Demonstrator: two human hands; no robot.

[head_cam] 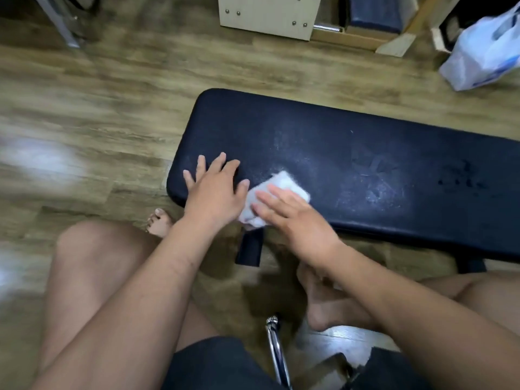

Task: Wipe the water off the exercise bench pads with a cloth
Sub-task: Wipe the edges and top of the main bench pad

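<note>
- On the near left end of the long black padded exercise bench pad point(351, 147), a small crumpled white cloth point(285, 182) was pressed down under the right hand point(292, 218).
- The right hand's fingers were held straight and laid over the cloth; nothing was gripped by them.
- The left hand point(213, 192) was laid open just beside the cloth, palm down on the pad, with its fingers spread toward the pad's rounded end.
- Pale smeared streaks point(377, 190) were seen on the pad to the right of the cloth; whether they were water could not be told.
- A black metal leg point(250, 249) was seen below the pad's near edge.
- The bench was surrounded by a brown wood-grain plank floor point(118, 88), and bare knees and feet were seen nearer the camera.
- A white and blue plastic bag point(484, 49) was seen at the far right, well apart from the bench, and a pale wooden panel with metal bolts point(267, 18) stood at the far edge.
</note>
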